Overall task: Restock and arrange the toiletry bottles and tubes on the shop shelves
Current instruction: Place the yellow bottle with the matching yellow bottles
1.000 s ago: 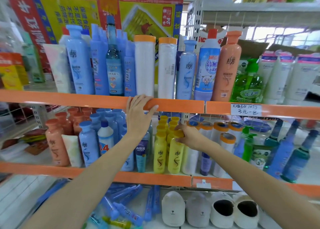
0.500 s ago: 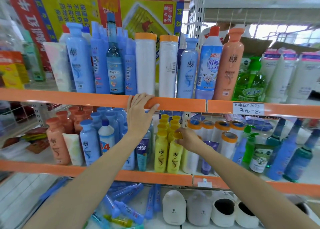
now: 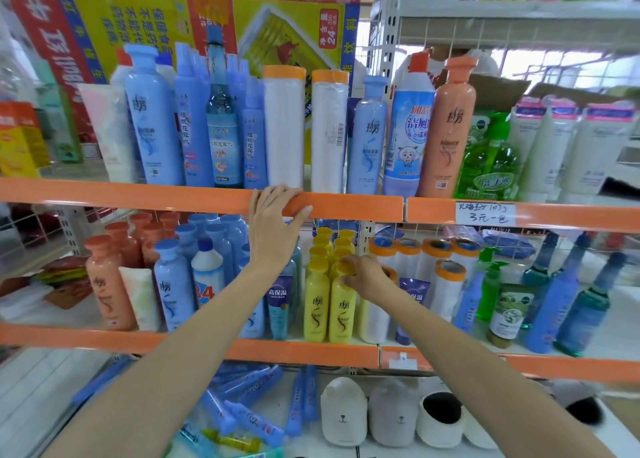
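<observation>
My left hand [image 3: 273, 229] grips the orange front rail of the upper shelf [image 3: 138, 194], fingers hooked over its top edge. My right hand [image 3: 363, 274] reaches into the middle shelf and closes on the cap of a front yellow bottle [image 3: 343, 312], which stands upright in a row of yellow bottles [image 3: 317, 305]. Blue bottles [image 3: 173, 288] and orange bottles [image 3: 104, 284] stand to the left. A blue tube [image 3: 278, 305] stands just under my left wrist. White rolls with orange caps [image 3: 446, 277] stand to the right.
The upper shelf holds tall blue bottles [image 3: 152, 125], two white rolls [image 3: 284, 128], an orange bottle [image 3: 450, 132] and a green pump bottle [image 3: 491, 159]. Dark blue glass bottles [image 3: 568, 301] stand far right on the middle shelf. Blue tubes [image 3: 249, 409] and slippers [image 3: 346, 412] lie on the bottom shelf.
My right hand has shifted slightly left and closed over the cap of the front yellow bottle. My left hand stays on the shelf rail.
</observation>
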